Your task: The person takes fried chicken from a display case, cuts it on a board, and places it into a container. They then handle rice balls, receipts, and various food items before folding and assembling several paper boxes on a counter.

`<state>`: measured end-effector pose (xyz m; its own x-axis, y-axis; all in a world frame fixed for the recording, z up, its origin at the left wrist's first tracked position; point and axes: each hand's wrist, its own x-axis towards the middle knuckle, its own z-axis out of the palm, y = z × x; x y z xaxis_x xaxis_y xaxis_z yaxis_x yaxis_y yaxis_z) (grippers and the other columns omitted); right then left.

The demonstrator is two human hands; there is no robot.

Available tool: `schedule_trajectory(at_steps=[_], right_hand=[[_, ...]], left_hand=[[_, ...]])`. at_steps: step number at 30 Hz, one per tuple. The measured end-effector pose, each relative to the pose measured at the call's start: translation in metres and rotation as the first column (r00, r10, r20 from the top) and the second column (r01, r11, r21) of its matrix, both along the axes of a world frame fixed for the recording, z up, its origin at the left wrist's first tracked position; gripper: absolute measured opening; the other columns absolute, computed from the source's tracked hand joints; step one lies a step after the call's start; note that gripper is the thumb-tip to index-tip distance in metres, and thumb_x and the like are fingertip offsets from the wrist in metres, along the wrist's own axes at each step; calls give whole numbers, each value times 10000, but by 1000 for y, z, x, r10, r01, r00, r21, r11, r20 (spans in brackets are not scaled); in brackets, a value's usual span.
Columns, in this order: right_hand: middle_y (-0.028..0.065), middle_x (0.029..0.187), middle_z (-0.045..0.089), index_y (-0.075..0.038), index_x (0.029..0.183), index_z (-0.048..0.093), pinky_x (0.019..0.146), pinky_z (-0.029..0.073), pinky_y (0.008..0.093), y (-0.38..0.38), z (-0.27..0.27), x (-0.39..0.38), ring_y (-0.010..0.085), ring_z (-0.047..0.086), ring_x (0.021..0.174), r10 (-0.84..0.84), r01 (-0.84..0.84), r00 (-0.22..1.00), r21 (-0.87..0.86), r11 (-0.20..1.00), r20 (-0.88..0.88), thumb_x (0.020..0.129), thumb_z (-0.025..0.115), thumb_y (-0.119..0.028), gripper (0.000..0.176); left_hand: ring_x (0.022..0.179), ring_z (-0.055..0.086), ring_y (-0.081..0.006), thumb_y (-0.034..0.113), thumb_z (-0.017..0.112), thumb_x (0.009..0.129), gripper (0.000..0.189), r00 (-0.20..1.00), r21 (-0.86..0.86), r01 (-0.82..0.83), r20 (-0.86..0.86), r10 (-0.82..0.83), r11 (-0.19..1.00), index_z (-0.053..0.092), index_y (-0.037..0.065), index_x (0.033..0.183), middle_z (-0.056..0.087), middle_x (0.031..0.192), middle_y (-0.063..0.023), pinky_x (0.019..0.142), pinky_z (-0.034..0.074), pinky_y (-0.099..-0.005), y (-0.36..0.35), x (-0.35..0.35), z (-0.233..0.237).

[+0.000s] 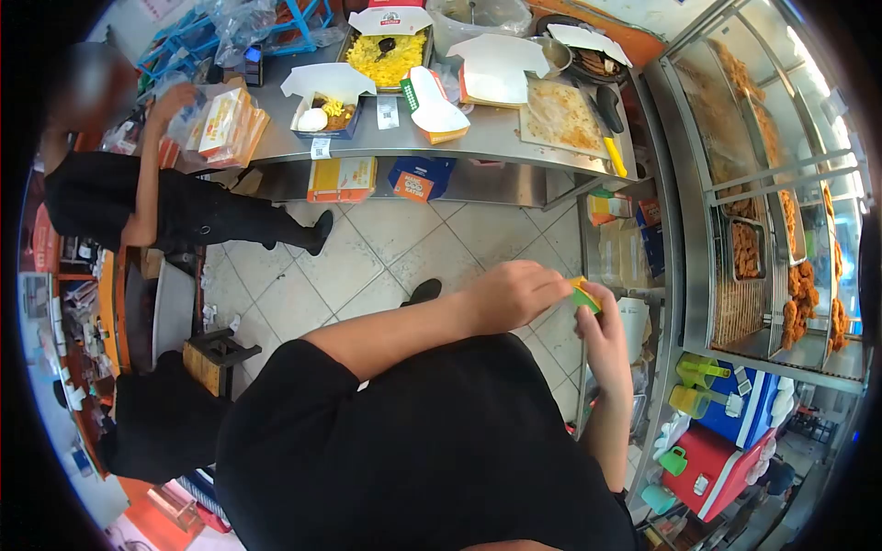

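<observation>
Both my hands are raised in front of my body, over the tiled floor at the right. A small green-and-yellow piece (586,297), perhaps a folded carton or packet, sits between them. My right hand (608,335) is closed on it, thumb and fingers on its right side. From the left comes my left hand (522,296), its fingers pinched together at the yellow edge of the same piece. How far those fingertips wrap around it is partly hidden by the back of the hand.
Ahead runs a metal counter (496,158) with an open meal box (329,115), a tray of yellow rice (386,62) and a cutting board (562,118) by a yellow-handled knife (616,156). A fried-chicken cabinet (684,197) stands right. A co-worker (110,197) handles boxes at left.
</observation>
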<state>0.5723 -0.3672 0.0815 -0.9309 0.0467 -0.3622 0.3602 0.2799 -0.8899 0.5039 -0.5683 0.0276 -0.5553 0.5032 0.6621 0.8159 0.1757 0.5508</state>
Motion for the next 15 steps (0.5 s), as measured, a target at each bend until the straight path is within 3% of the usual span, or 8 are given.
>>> schedule_trajectory(at_steps=[1,2,3,5,7,9,11,15], right_hand=[[42,948,584,-87,1304,536,716,471,283,5,7,6,132,580,825,2,-2,1000,-9,1000,-6,894,678,-67,435],[58,911,575,-96,1270,576,700,466,308,4,21,11,172,569,782,153,-61,965,387,920,-211,871,714,-111,422],[73,875,566,-105,1237,617,684,461,333,7,30,16,213,557,738,360,-13,873,722,692,-329,849,749,-155,413],[106,859,551,-90,1089,696,680,452,371,24,27,23,282,531,719,262,17,916,682,731,-303,799,784,-167,314],[107,871,561,-47,990,714,680,454,378,44,12,22,272,541,730,485,61,673,697,715,-558,803,772,-119,209],[114,827,564,-7,919,709,658,458,365,48,-3,22,275,539,695,422,40,658,589,807,-623,818,748,-69,125],[115,756,554,22,901,689,622,449,346,48,-13,20,271,521,637,229,-26,791,343,939,-567,852,711,-53,92],[122,735,569,35,869,672,620,453,330,31,-14,9,275,549,634,166,-57,872,242,969,-460,882,680,-50,87]], left_hand=[[806,672,-301,108,644,869,140,992,-16,-32,118,34,999,621,70,1003,647,892,-90,706,544,-378,7,8,1],[806,672,-301,108,644,869,140,993,-24,-35,114,38,999,621,70,1003,647,892,-90,706,544,-378,15,15,4],[804,665,-320,104,635,881,132,957,28,-53,286,43,998,626,63,1007,651,881,-110,702,539,-384,22,21,10],[803,657,-339,101,626,893,126,892,72,-87,451,46,994,631,56,1011,655,871,-129,698,534,-390,36,33,13],[790,656,-331,83,629,909,118,881,94,-12,472,-34,996,647,30,1013,671,872,-128,684,524,-387,46,43,12],[779,654,-329,87,635,906,98,872,62,-17,489,-16,998,653,26,981,670,864,-126,673,521,-388,53,54,16],[767,653,-327,91,642,903,85,863,28,-24,506,7,999,658,22,950,668,855,-125,662,519,-390,57,66,17],[728,648,-325,113,655,903,107,876,-120,-264,386,290,957,675,18,949,657,825,-148,641,507,-374,52,80,15]])
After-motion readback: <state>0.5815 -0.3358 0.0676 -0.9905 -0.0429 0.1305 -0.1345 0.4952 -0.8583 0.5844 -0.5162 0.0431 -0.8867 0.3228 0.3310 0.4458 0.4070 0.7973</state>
